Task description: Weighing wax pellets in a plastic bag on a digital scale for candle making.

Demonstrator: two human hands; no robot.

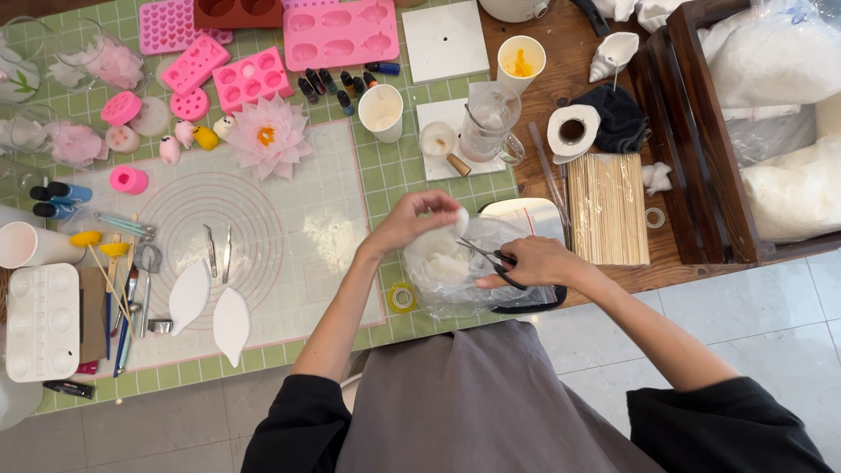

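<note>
Right now, from my remote view, the far left of the table [543, 52] carries a white palette tray [39, 320], brushes and small tools, then two white leaf-shaped pieces [210, 311] on the clear work mat [289, 245], with a pale pink flower [267, 136] and pink moulds [342, 33] farther back. Moving right, my left hand [412, 219] pinches a small white lump [457, 219] between thumb and fingertips, held just above a clear plastic bag [447, 271] of white material at the table's near edge. My right hand [534, 261] is closed around black-handled scissors [491, 256], blades pointing left toward the lump. I judge the step in hand to be trimming a piece off; the next move calls for steadying the lump between the blades over the bag. Beside the bag lies a small tape roll [402, 297]; behind stand paper cups [382, 111], and to the right a bundle of wooden skewers [606, 208] and a dark wooden crate [692, 131], none blocking the hands.
</note>
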